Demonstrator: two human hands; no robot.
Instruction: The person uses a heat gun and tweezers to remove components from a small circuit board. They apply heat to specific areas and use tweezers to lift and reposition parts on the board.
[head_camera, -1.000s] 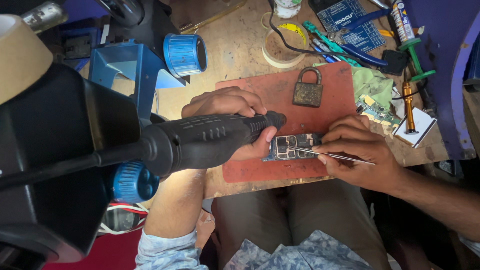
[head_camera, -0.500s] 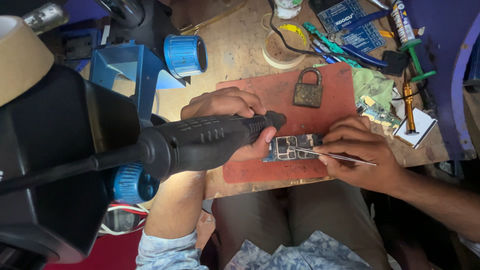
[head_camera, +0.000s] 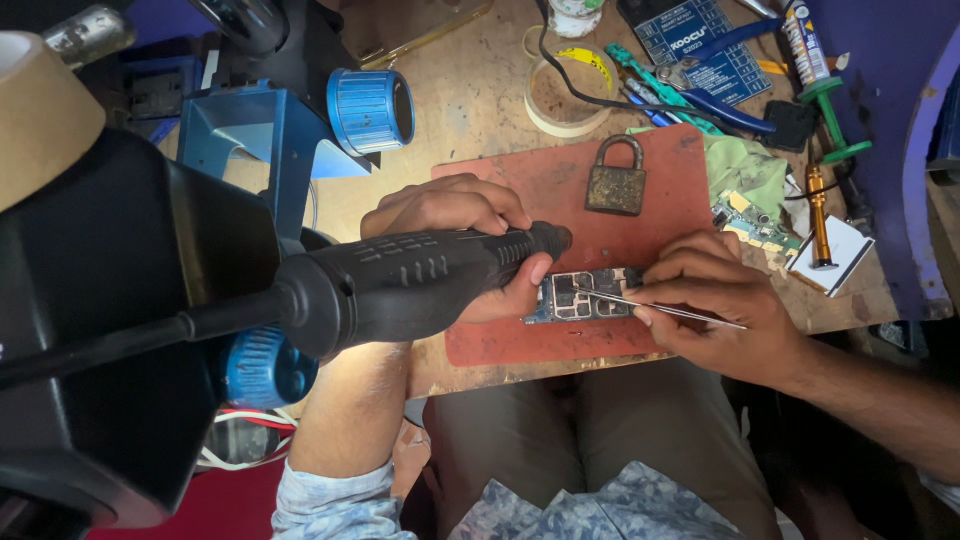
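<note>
The left hand (head_camera: 455, 215) has its grip wrapped tight around a black ribbed plastic rotary tool (head_camera: 420, 285), fingers curled over the top and thumb under the nose, whose tip points toward three o'clock. Just beyond that tip lies a small rectangular circuit board with metal shields (head_camera: 580, 295), flat on a reddish-brown rubber mat (head_camera: 560, 190) on the worn wooden surface (head_camera: 470, 90). The board sits directly between the two hands, touching the left thumb at its nine o'clock edge. The right hand (head_camera: 715, 300), at three o'clock from the board, pinches thin silver metal tweezers (head_camera: 660, 308) with its grip closed on them, their points resting on the board. At twelve o'clock from the board, a tarnished brass padlock (head_camera: 615, 180) lies on the mat, well apart from both hands.
</note>
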